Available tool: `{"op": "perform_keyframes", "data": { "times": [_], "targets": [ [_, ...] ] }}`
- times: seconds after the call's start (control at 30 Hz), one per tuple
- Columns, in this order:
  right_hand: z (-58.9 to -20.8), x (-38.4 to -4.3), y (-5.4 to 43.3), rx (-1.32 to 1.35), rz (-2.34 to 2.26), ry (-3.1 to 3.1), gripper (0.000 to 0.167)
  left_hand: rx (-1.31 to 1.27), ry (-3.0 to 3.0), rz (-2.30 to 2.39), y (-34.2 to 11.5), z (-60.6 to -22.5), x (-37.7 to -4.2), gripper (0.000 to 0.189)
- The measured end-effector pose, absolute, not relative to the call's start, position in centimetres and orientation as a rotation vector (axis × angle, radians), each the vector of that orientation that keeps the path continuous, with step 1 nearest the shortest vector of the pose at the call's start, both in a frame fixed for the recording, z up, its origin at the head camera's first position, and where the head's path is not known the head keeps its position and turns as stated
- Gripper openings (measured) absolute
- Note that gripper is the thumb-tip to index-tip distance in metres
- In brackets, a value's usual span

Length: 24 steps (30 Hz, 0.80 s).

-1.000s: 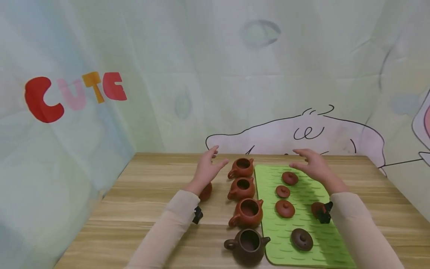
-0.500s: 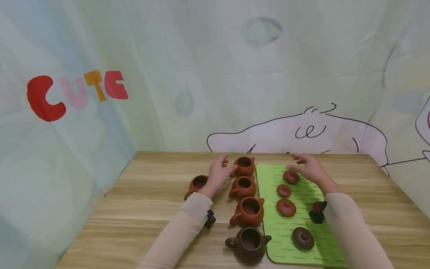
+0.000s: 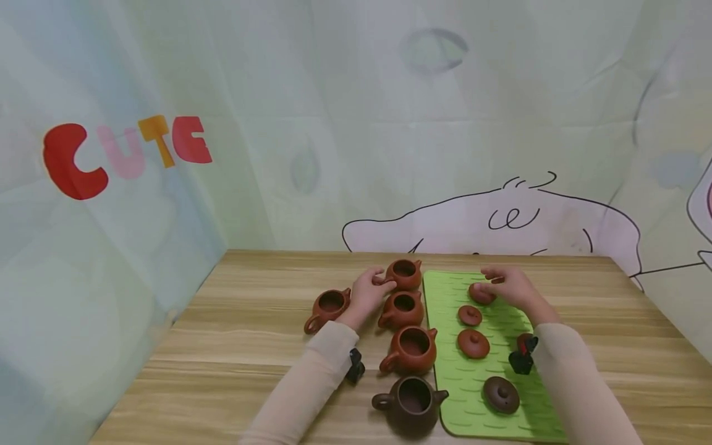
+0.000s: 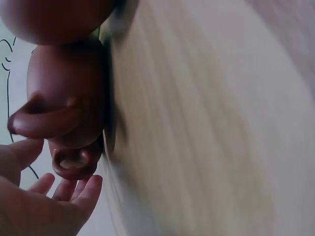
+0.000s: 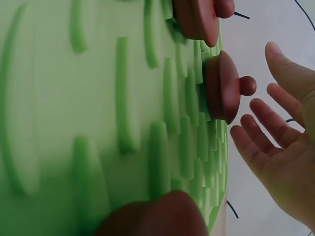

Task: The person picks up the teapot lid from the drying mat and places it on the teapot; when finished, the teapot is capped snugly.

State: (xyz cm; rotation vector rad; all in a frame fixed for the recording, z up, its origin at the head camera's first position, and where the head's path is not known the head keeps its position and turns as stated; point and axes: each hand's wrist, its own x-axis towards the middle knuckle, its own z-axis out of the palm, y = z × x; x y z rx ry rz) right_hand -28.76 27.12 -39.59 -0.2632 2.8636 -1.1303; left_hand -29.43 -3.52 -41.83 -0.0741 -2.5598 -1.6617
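Far teapot (image 3: pixel 405 277) is seen in the row beside the mat (image 3: pixel 442 290); its handle (image 4: pixel 74 173) is bracketed by the L hand (image 3: pixel 369 293), fingers parted, contact unclear, while the R hand (image 3: pixel 514 287) is held spread nr the far lid (image 3: pixel 478 295), nothing gripped. Prob. best if handle's steadied w/o next pot (image 3: pixel 402 316) being nudged & lid's pinched by its knob (image 5: pixel 247 85). Ridged green mat's laid on wood-grain desk (image 3: pixel 250 309), w/ printed cloth (image 3: pixel 267 123) hung behind.

Looking like curtained-off booth: creased cartoon-printed sheet (image 3: pixel 356 123) hanging behind and left of wood-grain table (image 3: pixel 239 327), coloured letters (image 3: pixel 161 143) spelling CUTE.
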Motion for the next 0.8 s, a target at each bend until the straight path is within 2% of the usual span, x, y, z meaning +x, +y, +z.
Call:
{"op": "perform_keyframes", "data": {
  "times": [0.47, 0.8],
  "targets": [
    [-40.6, -28.7, 27.3, -0.145, -1.151, 2.821, 0.051, -0.036, -2.503, -1.626, -2.9, -42.3, -29.6, 0.020],
    [-40.9, -28.7, 27.3, -0.106, -1.143, 2.829, 0.037, -0.035, -2.516, -1.621, -3.1, -42.6, -29.7, 0.019]
  ]
}}
